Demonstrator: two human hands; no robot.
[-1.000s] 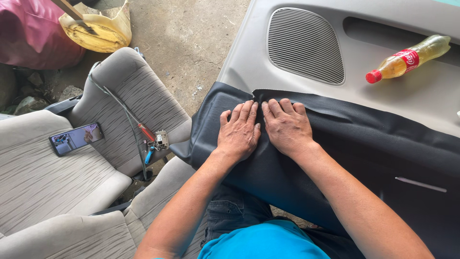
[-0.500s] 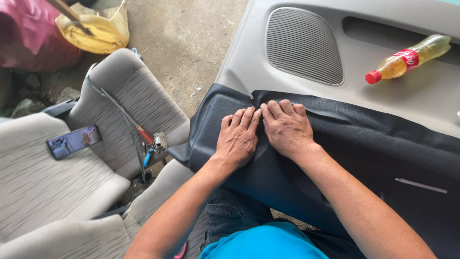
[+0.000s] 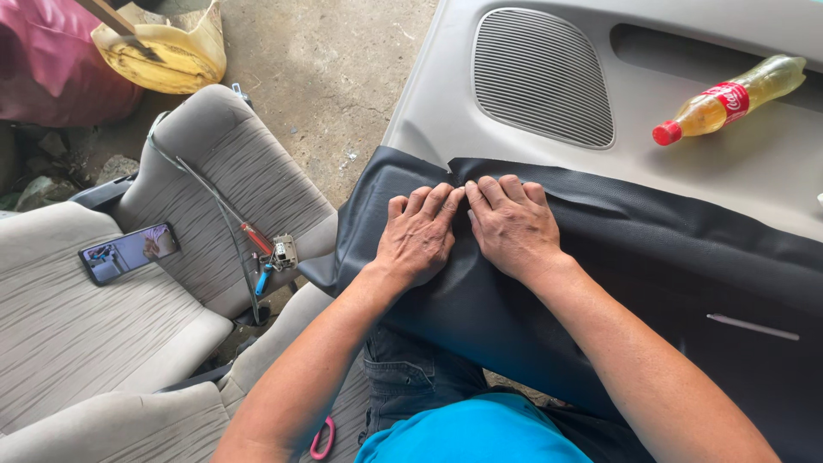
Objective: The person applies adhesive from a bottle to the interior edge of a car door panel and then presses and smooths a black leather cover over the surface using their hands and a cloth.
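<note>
Little has changed over the last second: both hands stay planted at the same spot on the black vinyl sheet (image 3: pixel 600 283), and only the view has drifted slightly, with the phone sitting a touch higher in the frame. Judged from that, the pressing along the sheet's upper edge is a sustained hold, not a passing touch.

Bottom centre: blue shirt (image 3: pixel 471 433), dark jeans beneath it, pink scissor handles (image 3: pixel 323 437) poking out at lower left of the lap.

Centre: left hand (image 3: pixel 420 236) and right hand (image 3: pixel 514 225) lie side by side, index fingers nearly touching. Fingers are extended and close together, flat, palms down; neither hand grips anything. Fingertips (image 3: pixel 446 195) sit right at the fold where the sheet's top edge meets the grey door panel (image 3: pixel 429 111). The sheet drapes from centre across to the right edge, covering the panel's lower part.

Left: grey fabric car seats (image 3: pixel 111 317), a phone (image 3: pixel 129 253) lying screen-up, and a red-handled screwdriver (image 3: pixel 255 238) with small tools beside a thin rod.

Upper right: oval speaker grille (image 3: pixel 542 75) and a plastic bottle (image 3: pixel 729 99) of yellowish liquid, red cap, lying on the panel, well apart from the hands.

Upper left: yellow cut-open container (image 3: pixel 163 51) with a stick in it, on concrete floor (image 3: pixel 343 60).
</note>
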